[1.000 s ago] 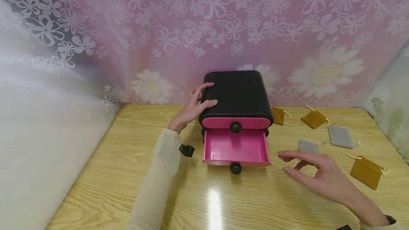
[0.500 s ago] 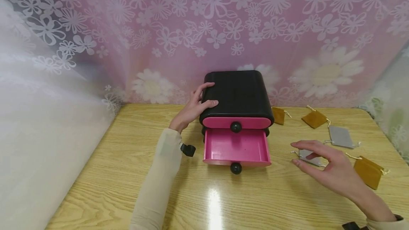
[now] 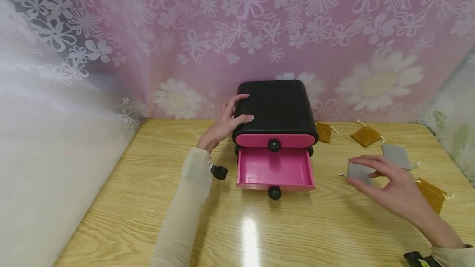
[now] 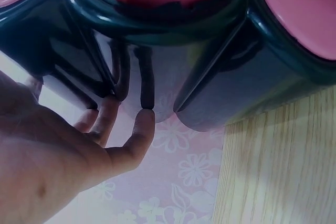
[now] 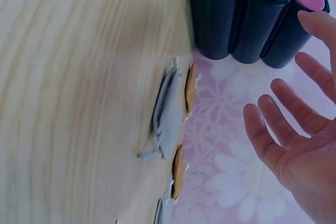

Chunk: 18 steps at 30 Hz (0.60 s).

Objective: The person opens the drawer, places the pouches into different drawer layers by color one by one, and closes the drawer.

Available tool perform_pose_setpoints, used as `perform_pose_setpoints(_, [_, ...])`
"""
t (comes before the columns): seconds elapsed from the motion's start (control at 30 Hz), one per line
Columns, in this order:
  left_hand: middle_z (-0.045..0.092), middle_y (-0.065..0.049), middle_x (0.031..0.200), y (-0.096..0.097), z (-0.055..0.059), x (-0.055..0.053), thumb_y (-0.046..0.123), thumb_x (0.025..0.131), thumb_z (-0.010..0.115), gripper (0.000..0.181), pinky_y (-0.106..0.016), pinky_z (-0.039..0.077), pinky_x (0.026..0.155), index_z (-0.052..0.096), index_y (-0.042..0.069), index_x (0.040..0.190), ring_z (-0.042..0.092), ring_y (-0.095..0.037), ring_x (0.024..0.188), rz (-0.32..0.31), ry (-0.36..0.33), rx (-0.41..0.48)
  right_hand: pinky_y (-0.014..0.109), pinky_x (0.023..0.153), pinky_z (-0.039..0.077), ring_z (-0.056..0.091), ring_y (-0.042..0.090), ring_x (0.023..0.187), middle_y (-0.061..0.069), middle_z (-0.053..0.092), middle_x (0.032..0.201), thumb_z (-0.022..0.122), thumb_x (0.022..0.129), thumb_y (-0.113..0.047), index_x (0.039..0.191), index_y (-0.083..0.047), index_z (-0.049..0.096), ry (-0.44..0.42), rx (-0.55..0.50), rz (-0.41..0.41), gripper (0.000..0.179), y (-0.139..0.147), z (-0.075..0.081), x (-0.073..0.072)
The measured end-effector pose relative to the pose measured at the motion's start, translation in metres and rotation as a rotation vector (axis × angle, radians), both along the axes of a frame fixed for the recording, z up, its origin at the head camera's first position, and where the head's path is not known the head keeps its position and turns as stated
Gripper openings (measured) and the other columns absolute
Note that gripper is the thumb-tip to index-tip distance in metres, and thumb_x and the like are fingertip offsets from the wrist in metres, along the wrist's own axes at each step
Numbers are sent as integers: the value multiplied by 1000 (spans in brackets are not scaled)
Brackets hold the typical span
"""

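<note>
A pink flowered curtain (image 3: 208, 52) is hanging behind the wood-grained surface (image 3: 126, 201). A bright reflection (image 3: 250, 238) is gleaming on the wood.

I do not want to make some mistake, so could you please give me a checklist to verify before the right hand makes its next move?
1. Left hand resting on the black drawer unit: ok.
2. Middle drawer pulled out: ok.
3. Top drawer closed above it: ok.
4. Nearer grey pouch lying on the table: ok.
5. Right hand gripping that pouch: not ok; it hovers above, fingers apart from it.
6. Contents of the pouch: cannot tell.
</note>
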State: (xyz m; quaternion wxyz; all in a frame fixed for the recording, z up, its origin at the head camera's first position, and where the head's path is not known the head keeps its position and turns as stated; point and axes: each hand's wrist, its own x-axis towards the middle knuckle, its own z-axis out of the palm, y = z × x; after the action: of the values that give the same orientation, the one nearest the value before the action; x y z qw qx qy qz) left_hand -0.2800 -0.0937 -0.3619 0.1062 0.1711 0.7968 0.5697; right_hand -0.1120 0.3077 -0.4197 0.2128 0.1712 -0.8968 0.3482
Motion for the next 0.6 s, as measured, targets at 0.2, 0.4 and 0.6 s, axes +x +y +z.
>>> perform_pose_setpoints(0.2, [18, -7, 155, 0, 0, 1, 42, 91, 69, 64, -53, 45, 106, 38, 54, 146, 52, -29, 133, 9, 3, -4, 3, 73, 45, 47, -22, 105, -32, 55, 119, 90, 74, -7, 121, -20, 74, -67, 17, -39, 51, 10, -6, -4])
perform_pose_setpoints(0.4, [16, -7, 157, 0, -1, -1, 43, 91, 69, 64, -56, 43, 108, 39, 55, 145, 48, -32, 136, 14, 16, -4, 4, 69, 47, 41, -27, 104, -36, 49, 118, 90, 76, -13, 124, -14, 72, -116, 56, -54, 51, 19, -13, -10])
perform_pose_setpoints(0.6, [19, -8, 153, 2, 0, 1, 42, 91, 69, 63, -52, 45, 106, 40, 54, 145, 53, -30, 132, 24, 13, 13, 12, 62, 49, 41, -25, 99, -7, 60, 121, 90, 76, -23, 125, -13, 71, -164, 146, -77, 54, 31, -19, -14])
